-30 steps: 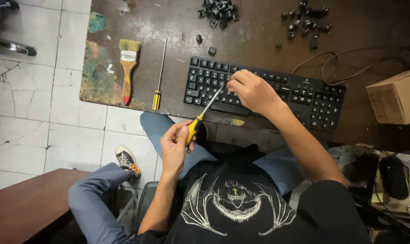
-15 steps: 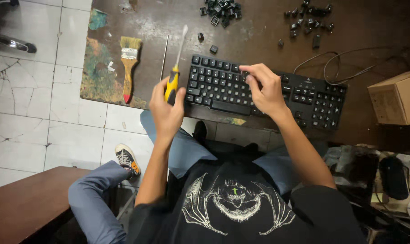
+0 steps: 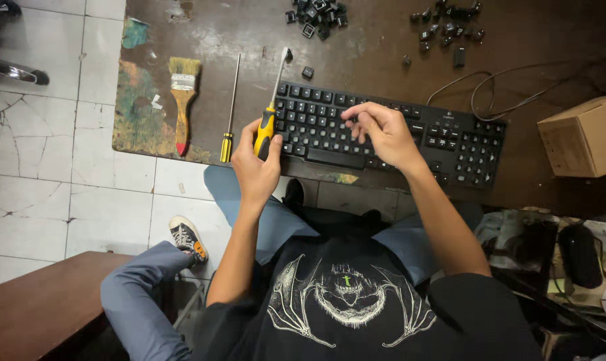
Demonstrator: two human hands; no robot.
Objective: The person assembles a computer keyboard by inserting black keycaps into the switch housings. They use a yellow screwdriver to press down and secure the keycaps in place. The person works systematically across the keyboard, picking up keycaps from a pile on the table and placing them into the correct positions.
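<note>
A yellow-handled screwdriver (image 3: 267,113) was gripped in the left hand (image 3: 256,164), the fingers clenched around its handle and the shaft pointed away from the body, its tip lying just past the upper left corner of the black keyboard (image 3: 390,134). The right hand (image 3: 383,134) was laid on the middle of the keyboard, its fingers spread loosely over the keys and nothing held in it. The keyboard was set across the near edge of the worn brown worktop (image 3: 383,47). A second, thinner screwdriver (image 3: 231,107) and a paintbrush (image 3: 181,93) were seen lying to the left of it, while loose black keycaps (image 3: 316,12) were scattered in heaps further back. A cardboard box (image 3: 587,137) stood at the right.
</note>
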